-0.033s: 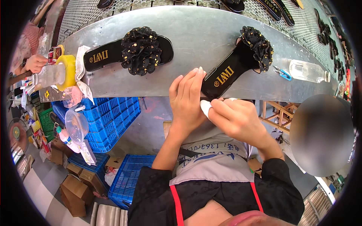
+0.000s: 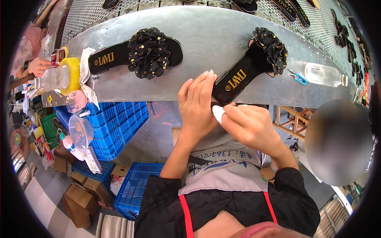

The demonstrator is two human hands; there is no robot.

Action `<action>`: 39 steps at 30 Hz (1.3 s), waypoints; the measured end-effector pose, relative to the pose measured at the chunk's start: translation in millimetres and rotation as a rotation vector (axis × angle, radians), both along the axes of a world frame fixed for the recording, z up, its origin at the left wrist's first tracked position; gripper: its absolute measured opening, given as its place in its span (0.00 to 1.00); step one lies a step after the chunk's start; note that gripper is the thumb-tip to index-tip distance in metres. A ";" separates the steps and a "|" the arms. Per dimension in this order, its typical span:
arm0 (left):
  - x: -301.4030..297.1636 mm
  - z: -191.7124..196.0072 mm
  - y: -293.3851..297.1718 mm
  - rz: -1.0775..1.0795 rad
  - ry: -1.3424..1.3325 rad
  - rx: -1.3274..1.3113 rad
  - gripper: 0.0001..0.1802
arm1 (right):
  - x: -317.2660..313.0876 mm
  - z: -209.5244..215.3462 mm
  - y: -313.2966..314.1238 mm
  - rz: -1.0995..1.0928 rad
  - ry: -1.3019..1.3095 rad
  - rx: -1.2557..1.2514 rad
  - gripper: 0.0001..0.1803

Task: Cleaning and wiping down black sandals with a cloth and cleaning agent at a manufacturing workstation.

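A black slide sandal (image 2: 236,79) with a ruffled flower of black fabric and gold flecks lies slanted on the metal table, its heel end toward me. My left hand (image 2: 197,104) is at that heel, fingers long and pressed together along its left side; the thumb is hidden. Between the fingers of my right hand (image 2: 249,123) is a piece of white cloth (image 2: 218,114), close below the heel at the table's edge. Whether the cloth touches the sandal I cannot tell. The matching sandal (image 2: 115,58) rests to the left, toe pointing right, out of my hands.
Blue-handled snips (image 2: 297,77) and a clear bottle (image 2: 324,74) lie on the right. On the left are yellow tape (image 2: 70,75) and another person's hand (image 2: 38,66). A blue crate (image 2: 113,129) stands below the table. More sandals lie on the mesh surface (image 2: 317,33) beyond.
The fingers of my right hand have shifted very slightly, and the white cloth is turned a little. My left hand and both sandals stay in place.
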State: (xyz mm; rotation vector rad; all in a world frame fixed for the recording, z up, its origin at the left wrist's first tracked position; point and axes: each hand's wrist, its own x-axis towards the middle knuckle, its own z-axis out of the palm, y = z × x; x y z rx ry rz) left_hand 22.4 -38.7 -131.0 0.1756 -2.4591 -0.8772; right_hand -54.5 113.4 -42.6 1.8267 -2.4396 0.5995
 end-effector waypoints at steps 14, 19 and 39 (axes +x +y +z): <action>1.6 7.6 -1.9 -0.020 -0.030 -0.028 0.50 | -30.7 -18.4 35.7 -0.362 0.045 -0.181 0.12; -0.9 6.7 -0.1 -0.026 -0.033 -0.010 0.48 | -20.6 -17.7 36.0 -0.137 0.038 -0.098 0.12; -3.6 21.4 6.7 0.002 -0.008 0.004 0.51 | -22.8 -16.6 56.5 -0.158 -0.387 -0.483 0.17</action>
